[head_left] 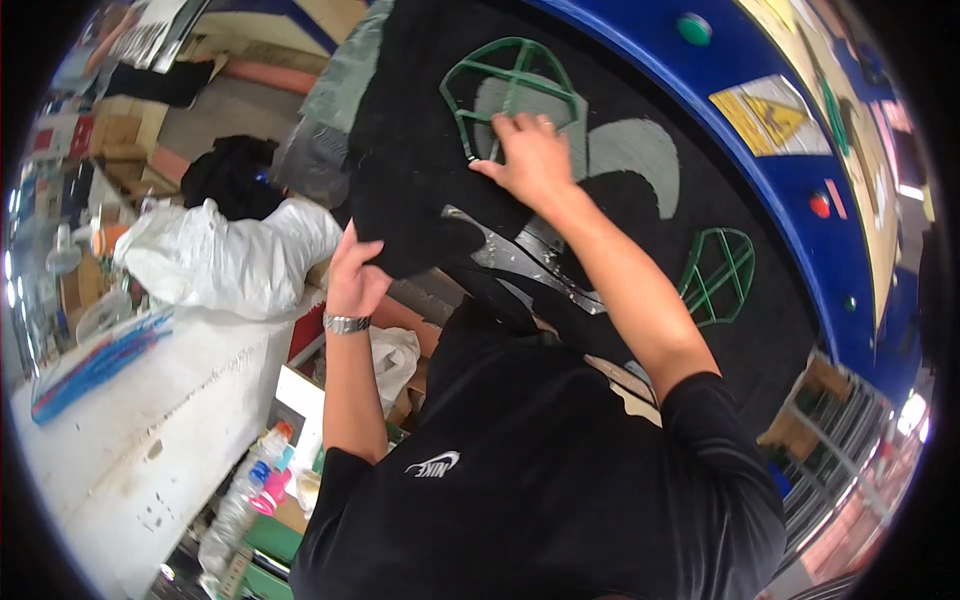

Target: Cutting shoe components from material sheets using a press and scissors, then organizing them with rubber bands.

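A sheet of black fabric [410,170] lies over the work surface, with shaped holes that show the grey board [640,150] underneath. At the sheet's near left edge my left hand [357,280] is closed on the fabric, its fingers partly hidden. My right hand [535,165] grips the near side of a green cutting die [515,80], an outline frame with cross bars, resting on the fabric. The thumb is at one corner and the fingers are over the bars. A second green cutting die [718,275] lies on the fabric to the right.
A blue machine beam [780,190] with a green button [694,29], a red button [820,205] and a yellow warning sign [770,115] curves along the far right. At left, a white plastic bag [230,255] sits on a white table [130,450]. Plastic bottles [240,500] stand below.
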`<state>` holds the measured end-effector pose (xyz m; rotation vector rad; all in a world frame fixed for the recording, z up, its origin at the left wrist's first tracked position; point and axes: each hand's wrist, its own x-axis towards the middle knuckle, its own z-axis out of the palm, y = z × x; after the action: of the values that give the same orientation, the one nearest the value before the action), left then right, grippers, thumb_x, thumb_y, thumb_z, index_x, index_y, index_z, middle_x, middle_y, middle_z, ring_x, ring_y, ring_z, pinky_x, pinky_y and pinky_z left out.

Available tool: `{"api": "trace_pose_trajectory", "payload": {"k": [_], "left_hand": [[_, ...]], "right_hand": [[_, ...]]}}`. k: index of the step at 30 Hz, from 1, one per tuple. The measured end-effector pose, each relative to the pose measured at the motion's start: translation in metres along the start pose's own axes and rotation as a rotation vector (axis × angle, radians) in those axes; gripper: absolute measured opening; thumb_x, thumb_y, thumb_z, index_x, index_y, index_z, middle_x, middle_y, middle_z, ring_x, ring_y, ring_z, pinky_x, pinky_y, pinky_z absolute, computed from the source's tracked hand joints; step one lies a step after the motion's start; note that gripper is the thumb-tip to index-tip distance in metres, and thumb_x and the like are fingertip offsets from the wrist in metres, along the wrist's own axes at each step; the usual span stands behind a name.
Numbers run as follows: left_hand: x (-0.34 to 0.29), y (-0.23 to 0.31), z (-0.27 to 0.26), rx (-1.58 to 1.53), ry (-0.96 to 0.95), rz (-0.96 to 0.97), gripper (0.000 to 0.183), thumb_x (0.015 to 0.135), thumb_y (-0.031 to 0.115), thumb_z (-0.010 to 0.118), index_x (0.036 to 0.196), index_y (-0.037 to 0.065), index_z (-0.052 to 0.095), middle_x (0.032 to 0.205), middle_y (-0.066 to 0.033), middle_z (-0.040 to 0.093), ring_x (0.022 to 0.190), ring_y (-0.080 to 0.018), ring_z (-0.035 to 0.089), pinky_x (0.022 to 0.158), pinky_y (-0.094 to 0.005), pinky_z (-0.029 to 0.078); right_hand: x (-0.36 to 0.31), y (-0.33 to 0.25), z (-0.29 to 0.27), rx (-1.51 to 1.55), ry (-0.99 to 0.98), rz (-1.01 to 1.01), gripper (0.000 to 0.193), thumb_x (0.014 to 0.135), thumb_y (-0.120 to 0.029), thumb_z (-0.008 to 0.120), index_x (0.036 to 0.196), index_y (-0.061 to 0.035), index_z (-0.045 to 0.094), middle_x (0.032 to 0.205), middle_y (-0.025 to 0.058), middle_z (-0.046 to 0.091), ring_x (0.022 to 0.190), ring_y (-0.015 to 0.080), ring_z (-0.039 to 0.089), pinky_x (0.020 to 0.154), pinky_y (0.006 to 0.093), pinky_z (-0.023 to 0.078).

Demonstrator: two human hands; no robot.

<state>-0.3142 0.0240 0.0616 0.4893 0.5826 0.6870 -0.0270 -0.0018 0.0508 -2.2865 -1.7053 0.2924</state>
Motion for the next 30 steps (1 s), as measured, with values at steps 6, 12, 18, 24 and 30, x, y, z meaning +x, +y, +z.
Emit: {"api": "trace_pose_trajectory", "payload": {"k": [6,12,18,24,30], "left_hand": [[0.005,-0.032,0.015,-0.087,-0.356,-0.342,0.068,0.088,-0.015,0.052,0.153,-0.005,0.035,0.15,-0.0199,0.05,0.138,-0.0325,0.05,0.115,-0.046,0.042],[0.066,-0.106,0.07,0.083,-0.373,-0.747,0.057,0.098,0.0,0.056,0.152,0.002,0.038,0.141,-0.0126,0.057,0.126,-0.0236,0.059,0.102,-0.0377,0.052],[0.07,-0.148,0.105,0.405,-0.351,-0.619,0.04,0.104,0.016,0.057,0.142,0.005,0.051,0.125,-0.0063,0.065,0.104,-0.014,0.067,0.075,-0.0274,0.058],[0.087,-0.188,0.079,0.725,-0.089,-0.6,0.043,0.097,0.031,0.072,0.128,0.005,0.057,0.097,-0.0061,0.072,0.071,-0.0063,0.062,0.05,-0.0213,0.043],[0.053,-0.212,0.081,0.644,-0.189,-0.274,0.043,0.095,0.01,0.071,0.13,0.001,0.047,0.102,-0.0147,0.073,0.08,-0.0169,0.072,0.061,-0.0289,0.056]], "right_hand": [[-0.054,0.029,-0.023,0.951,-0.144,0.099,0.044,0.101,-0.036,0.062,0.132,-0.0041,0.062,0.126,0.0101,0.067,0.115,0.026,0.064,0.1,0.0338,0.05],[-0.156,0.123,-0.02,1.569,-0.352,0.563,0.042,0.104,-0.034,0.059,0.128,0.0005,0.064,0.112,0.0066,0.072,0.095,0.0108,0.066,0.081,0.0247,0.054],[-0.186,0.126,-0.078,1.025,0.022,0.553,0.016,0.097,-0.012,0.07,0.105,0.0019,0.071,0.09,0.0006,0.072,0.082,0.0065,0.064,0.075,0.0238,0.053],[-0.142,0.181,-0.033,0.413,0.215,0.321,0.024,0.095,-0.02,0.07,0.103,0.0018,0.071,0.093,0.0181,0.072,0.084,0.034,0.07,0.077,0.0375,0.053],[-0.13,0.187,-0.024,0.388,0.166,0.367,0.021,0.094,-0.018,0.069,0.106,0.0002,0.071,0.096,0.0202,0.072,0.089,0.0369,0.07,0.079,0.0397,0.054]]}}
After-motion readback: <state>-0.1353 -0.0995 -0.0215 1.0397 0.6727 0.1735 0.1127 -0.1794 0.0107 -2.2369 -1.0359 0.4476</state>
